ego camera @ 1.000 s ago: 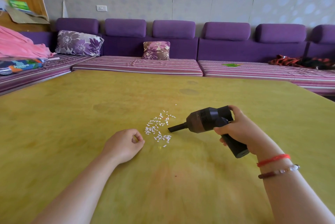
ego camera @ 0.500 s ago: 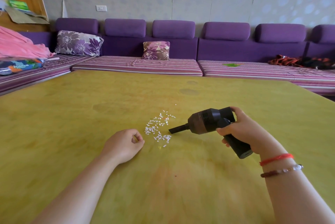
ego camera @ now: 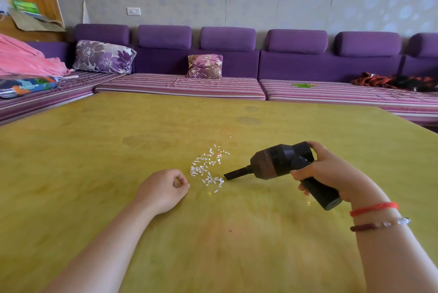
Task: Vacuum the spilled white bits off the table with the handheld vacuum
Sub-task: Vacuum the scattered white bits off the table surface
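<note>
A small patch of white bits [ego camera: 206, 167] lies scattered on the yellow-green table [ego camera: 94, 150], near its middle. My right hand [ego camera: 327, 174] grips the handle of a black handheld vacuum [ego camera: 279, 163]. Its narrow nozzle [ego camera: 234, 174] slants down to the left, and the tip sits at the lower right edge of the patch, close to the tabletop. My left hand [ego camera: 162, 189] rests on the table just left of the bits, its fingers loosely curled and holding nothing.
A purple sofa [ego camera: 294, 65] with striped seat cushions runs along the table's far side and left side. On it lie two flowered pillows [ego camera: 104, 56], pink cloth [ego camera: 26, 60] and dark clothing [ego camera: 393, 81]. Faint round stains [ego camera: 246, 120] mark the tabletop.
The vacuum has tilted and dropped, bringing the nozzle tip down to the lower right edge of the white bits. My left hand has stayed in place.
</note>
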Motion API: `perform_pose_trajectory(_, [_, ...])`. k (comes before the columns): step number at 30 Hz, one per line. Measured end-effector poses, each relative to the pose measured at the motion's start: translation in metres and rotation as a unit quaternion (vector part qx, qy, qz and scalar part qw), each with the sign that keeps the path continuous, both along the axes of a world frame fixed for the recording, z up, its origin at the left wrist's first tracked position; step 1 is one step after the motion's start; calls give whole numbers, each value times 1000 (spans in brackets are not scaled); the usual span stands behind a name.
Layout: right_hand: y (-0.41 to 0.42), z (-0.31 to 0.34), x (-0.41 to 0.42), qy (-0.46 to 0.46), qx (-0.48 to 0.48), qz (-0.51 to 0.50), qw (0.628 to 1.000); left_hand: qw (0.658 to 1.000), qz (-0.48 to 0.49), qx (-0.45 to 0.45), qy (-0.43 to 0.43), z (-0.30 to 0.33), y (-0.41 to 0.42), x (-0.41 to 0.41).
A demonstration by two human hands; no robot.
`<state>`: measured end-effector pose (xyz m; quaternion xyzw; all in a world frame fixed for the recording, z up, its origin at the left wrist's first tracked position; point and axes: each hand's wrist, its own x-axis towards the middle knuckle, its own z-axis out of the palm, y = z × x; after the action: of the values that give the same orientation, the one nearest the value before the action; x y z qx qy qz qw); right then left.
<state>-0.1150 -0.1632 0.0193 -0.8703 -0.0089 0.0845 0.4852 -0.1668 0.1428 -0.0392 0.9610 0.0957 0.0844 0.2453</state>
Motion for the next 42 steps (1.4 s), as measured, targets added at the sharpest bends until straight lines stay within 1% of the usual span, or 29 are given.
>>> perform_pose_trajectory(29, [14,1,-6,-17,14,13,1000,1000,2,-1,0,1,-1,-1])
perform_pose_trajectory(42, [12,1,-6,-19,6,14,1000,1000,5,-3,-1,-1,0,-1])
